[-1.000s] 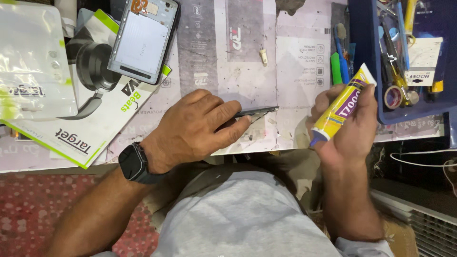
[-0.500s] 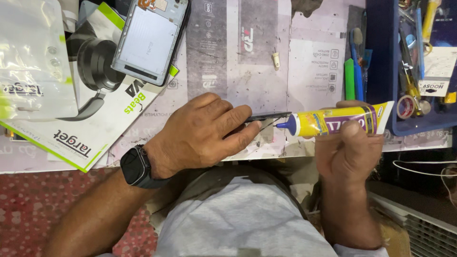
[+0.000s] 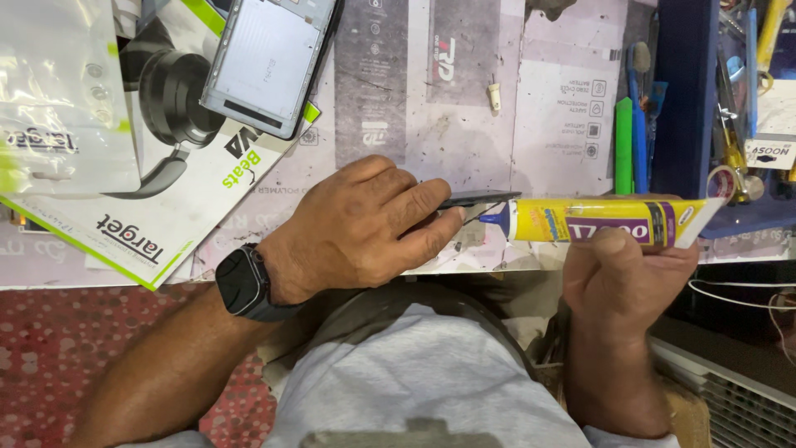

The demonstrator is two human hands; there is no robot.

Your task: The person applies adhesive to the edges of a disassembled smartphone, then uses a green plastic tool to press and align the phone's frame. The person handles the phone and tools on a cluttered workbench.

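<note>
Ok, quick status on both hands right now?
Left hand: closed, pressing down on a thin dark flat part at the bench edge.
Right hand: closed around a yellow glue tube, nozzle pointing at that part.

Bright even overhead light, soft shadows, sharp focus, glare on plastic bag (image 3: 58, 91)

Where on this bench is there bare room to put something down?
The widest bare patch is the paper-covered bench top between the phone and the green tool, above the left hand; only a small white nozzle lies there. Crowded: the blue tray and the headphone box.
</note>
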